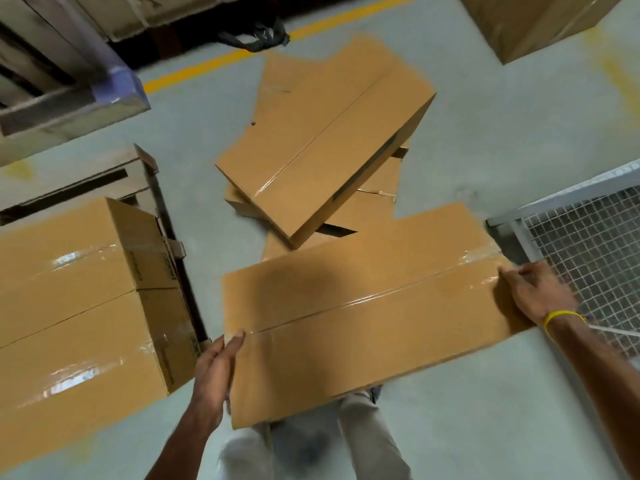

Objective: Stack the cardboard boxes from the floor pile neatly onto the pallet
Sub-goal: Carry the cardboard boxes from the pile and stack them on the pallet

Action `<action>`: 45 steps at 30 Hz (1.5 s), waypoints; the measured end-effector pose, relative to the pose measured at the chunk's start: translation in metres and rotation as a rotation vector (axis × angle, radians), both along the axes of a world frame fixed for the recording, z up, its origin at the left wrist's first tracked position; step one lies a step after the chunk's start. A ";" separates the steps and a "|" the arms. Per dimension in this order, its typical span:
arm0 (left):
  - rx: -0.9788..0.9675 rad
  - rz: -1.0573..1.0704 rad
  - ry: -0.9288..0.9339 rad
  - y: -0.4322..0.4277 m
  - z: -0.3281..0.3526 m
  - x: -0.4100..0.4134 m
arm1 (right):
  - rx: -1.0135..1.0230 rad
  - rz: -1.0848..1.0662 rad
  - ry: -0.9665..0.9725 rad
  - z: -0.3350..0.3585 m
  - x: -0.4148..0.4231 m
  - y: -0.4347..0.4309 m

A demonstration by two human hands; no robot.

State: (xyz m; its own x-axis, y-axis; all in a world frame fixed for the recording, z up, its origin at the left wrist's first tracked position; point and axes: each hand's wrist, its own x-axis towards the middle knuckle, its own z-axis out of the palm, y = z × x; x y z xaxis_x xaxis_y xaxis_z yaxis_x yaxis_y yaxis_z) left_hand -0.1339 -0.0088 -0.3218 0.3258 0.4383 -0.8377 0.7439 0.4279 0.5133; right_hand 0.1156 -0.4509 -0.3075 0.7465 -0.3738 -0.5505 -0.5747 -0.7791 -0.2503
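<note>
Both hands carry one long taped box (363, 323), flat, above the person's legs.

Left hand (214, 372): clasps the near-left end, thumb lying on the top face; other fingers hidden behind the end.

Right hand (535, 292): fingers curled over the far-right end; yellow wristband (562, 315) on the wrist.

Floor pile (325, 150): just beyond the box, top carton tilted across flatter ones.

Pallet (104, 174): to the left, with stacked cartons (79, 306) on it.

Wire cage (588, 244): to the right, beside the right hand.
</note>
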 end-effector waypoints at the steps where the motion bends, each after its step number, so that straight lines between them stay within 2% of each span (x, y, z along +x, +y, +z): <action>1: -0.011 0.045 -0.030 0.009 0.007 -0.010 | -0.005 0.032 0.001 0.008 -0.003 0.009; 3: 0.019 0.112 -0.079 0.028 0.025 -0.029 | -0.001 0.102 0.000 0.024 -0.007 0.028; 6: -0.038 0.218 -0.087 0.053 0.060 -0.048 | 0.016 0.157 0.011 0.052 -0.015 0.056; 11: -0.122 0.356 -0.144 0.099 0.111 -0.071 | 0.134 0.057 -0.047 0.110 -0.040 0.108; 18: -0.103 0.350 -0.227 0.182 0.193 -0.088 | 0.508 -0.151 -0.236 0.205 -0.092 0.177; 24: -0.061 0.316 -0.257 0.246 0.279 -0.112 | 0.698 -0.164 -0.352 0.272 -0.129 0.242; 34: 0.050 0.394 -0.344 0.312 0.386 -0.174 | 0.824 -0.027 -0.400 0.340 -0.145 0.332; 45: 0.118 0.457 -0.488 0.345 0.433 -0.251 | 0.870 0.158 -0.465 0.396 -0.171 0.401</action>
